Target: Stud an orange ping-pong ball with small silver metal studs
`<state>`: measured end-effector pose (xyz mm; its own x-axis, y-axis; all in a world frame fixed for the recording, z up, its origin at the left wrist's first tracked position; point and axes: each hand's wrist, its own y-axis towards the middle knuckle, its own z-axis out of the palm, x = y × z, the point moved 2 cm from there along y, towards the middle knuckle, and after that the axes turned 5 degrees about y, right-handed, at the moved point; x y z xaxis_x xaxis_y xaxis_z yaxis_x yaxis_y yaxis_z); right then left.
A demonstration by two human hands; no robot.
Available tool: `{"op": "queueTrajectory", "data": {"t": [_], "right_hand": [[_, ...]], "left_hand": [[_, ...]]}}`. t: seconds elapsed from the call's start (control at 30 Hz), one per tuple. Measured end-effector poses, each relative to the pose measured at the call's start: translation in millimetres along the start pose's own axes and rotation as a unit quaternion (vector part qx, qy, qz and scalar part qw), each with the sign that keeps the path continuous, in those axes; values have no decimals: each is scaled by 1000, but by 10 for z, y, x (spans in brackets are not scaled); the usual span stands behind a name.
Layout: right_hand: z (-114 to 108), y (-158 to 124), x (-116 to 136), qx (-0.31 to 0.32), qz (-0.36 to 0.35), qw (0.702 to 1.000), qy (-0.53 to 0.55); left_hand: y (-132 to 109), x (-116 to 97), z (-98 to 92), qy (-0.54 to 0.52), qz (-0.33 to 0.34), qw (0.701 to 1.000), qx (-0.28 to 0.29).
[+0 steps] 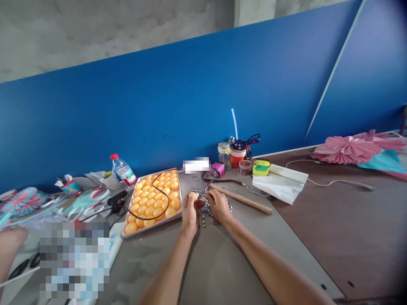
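My left hand (190, 208) is closed around an orange ball (194, 195), held just above the grey table. My right hand (218, 203) is beside it, fingers pinched over a scatter of small metal balls (203, 215); what it pinches is too small to name. Left of my hands lies a white tray (152, 225) filled with several orange balls, with a black cable (159, 186) looped over it. A wooden stick (241, 198) lies just right of my right hand.
A water bottle (124, 170), cups, a jar (224, 154), tape rolls and a glue gun (251, 142) line the blue wall. White folded paper (280, 182) and pink paper fans (346, 149) lie right. Another person's arm (9, 250) shows at far left.
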<state>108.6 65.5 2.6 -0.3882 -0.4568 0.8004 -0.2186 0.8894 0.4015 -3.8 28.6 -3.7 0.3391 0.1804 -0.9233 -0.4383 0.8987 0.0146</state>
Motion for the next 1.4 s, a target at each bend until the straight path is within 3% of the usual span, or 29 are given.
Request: {"op": "queueTrajectory", "data": {"t": [0.27,0.4,0.57,0.87,1.07,1.3,1.4], "right_hand": [[13,-9,9,12,16,999,33],[19,-46,31,18,-21,997,-72],[31,-114,60,68,-18,972,-224],[1,-137,26,121,4,949,-292],[33,-121,-35,115,5,951,-288],[4,-108,16,54,-3,966,-254],[15,-130,18,68,4,960,-273]], "left_hand": [[-18,-52,36,-34,-35,999,-7],[-6,-42,33,-45,-33,998,-1],[1,2,7,9,-6,1000,-15],[-31,-16,-7,139,24,990,-26],[-62,-57,18,177,50,983,-15],[-44,-47,27,158,56,986,-12],[-41,-42,20,173,54,983,-12]]}}
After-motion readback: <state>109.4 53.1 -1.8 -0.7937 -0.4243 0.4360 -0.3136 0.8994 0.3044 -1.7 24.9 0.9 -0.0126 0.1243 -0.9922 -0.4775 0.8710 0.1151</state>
